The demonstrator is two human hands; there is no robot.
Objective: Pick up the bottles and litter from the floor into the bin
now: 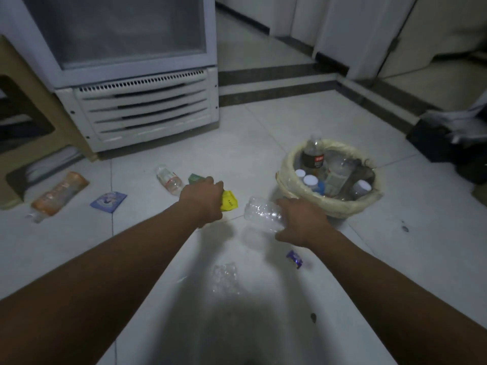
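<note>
Head view: right hand clamps the clear bottle, long axis pointing left, bin just beyond; left hand grips the yellow wrapper.

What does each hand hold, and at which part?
Left hand: yellow wrapper, by its near end. Right hand: clear bottle, by one end.

head cam | faces forward-down, high | floor ahead; only one view
</note>
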